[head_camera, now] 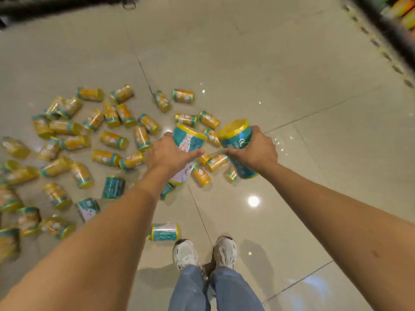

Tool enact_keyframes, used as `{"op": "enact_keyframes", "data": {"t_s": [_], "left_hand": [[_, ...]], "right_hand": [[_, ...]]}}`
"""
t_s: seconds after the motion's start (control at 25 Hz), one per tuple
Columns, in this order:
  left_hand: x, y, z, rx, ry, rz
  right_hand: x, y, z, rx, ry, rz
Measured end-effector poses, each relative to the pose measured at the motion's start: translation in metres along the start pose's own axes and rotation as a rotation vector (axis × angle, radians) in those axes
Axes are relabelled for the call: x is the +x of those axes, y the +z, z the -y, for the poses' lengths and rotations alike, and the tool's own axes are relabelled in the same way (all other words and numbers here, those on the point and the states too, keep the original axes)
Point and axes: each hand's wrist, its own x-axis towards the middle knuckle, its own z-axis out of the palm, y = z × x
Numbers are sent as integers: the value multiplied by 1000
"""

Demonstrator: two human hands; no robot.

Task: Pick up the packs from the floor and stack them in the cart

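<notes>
Both my arms reach forward over the tiled floor. My left hand [168,154] grips a teal pack with a yellow rim [189,140], held up off the floor. My right hand [256,149] grips a second teal and yellow pack [237,134], tilted with its yellow end up. Several yellow packs [107,140] lie scattered on the floor to the left and ahead, with a few teal ones [113,188] among them. One teal pack [165,232] lies just in front of my left shoe. No cart is plainly in view.
My white shoes [206,252] and jeans stand at the bottom centre. A shelf with goods [402,10] runs along the upper right edge. A dark blurred bar [45,7] crosses the top left. Bare glossy tiles [314,108] spread to the right.
</notes>
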Motion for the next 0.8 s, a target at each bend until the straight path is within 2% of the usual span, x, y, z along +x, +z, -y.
{"op": "enact_keyframes", "data": {"t_s": [0.16,0.36,0.6,0.8], "left_hand": [[-35,-124,-50,-159,55,-202],[-79,-222,-65,-217,31,-326],[-107,-309,-62,-292,-59,-521],[-150,-361,-49,-318,-200,-796]], "right_hand": [[-35,-97,74,151,-62,-169],[-73,-159,139,277,-156,-229],[-77,-191,225,401,-357,-172],[-76,-199,296,392,-571,7]]}}
